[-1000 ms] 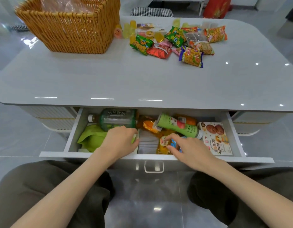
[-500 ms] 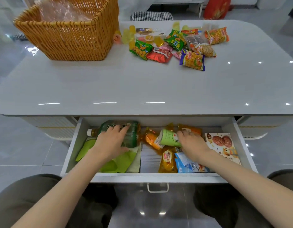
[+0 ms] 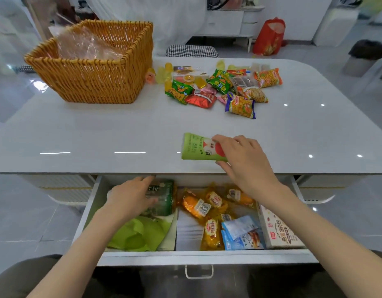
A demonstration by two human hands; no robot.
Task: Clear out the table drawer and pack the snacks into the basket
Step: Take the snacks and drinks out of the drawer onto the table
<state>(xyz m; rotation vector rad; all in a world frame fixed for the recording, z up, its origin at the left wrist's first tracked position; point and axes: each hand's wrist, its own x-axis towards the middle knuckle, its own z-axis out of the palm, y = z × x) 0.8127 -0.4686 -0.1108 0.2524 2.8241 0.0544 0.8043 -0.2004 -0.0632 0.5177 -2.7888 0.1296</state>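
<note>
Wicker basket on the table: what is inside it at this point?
Inside the wicker basket, only crumpled clear plastic shows, rising to about the rim. The near wall hides the basket's floor, so whatever lies under the plastic cannot be told.

L hand (image 3: 132, 196) wraps over the green bottle (image 3: 164, 196) at back left of the drawer (image 3: 143, 258), so its neck & cap end are hidden; label's too blurry to read. R hand (image 3: 243, 160) grips the green snack tube (image 3: 196, 147) mid-frame, my fingers covering its right end. The tabletop (image 3: 100, 136) lip hides the drawer's rear strip. My R forearm crosses the cookie box (image 3: 278, 231), upper corner covered. Upper left, the basket (image 3: 89, 82) has crinkly clear plastic (image 3: 85, 46) inside; can't tell what's under it. Print on the snack pile (image 3: 224, 87) is too small to read. Both arms cut off at btm edge; tabletop ends cut off left & right.
</note>
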